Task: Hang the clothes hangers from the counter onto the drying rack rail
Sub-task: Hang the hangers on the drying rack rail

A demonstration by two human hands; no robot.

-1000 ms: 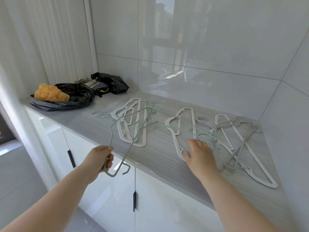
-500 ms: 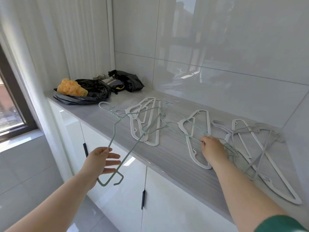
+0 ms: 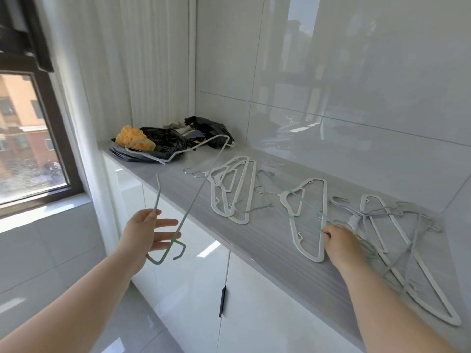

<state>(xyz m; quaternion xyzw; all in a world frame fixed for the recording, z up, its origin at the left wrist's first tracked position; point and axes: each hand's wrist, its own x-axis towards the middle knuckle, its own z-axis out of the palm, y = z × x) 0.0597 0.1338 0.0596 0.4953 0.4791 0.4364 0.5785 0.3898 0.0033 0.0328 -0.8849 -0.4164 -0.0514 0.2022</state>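
My left hand [image 3: 147,235] is out in front of the cabinets. Its thumb pinches a pale green wire hanger [image 3: 156,194], which hangs in the air with its far end over the counter [image 3: 267,238]. My right hand [image 3: 341,240] rests on the counter with its fingers curled round a second green wire hanger [image 3: 368,248] lying there. White plastic hangers [image 3: 229,194] lie flat in several spots along the counter. A tangle of grey and white hangers [image 3: 397,225] sits at the right end. No drying rack rail is in view.
Black plastic bags [image 3: 163,143] with an orange cloth [image 3: 132,137] fill the counter's left end. A glossy tiled wall backs the counter. White cabinet doors with a black handle [image 3: 222,301] are below. A window [image 3: 25,138] is at the left.
My left hand has raised its green hanger clear of the counter. My right hand went from reaching with open fingers to gripping the second green hanger. The view has swung left and up.
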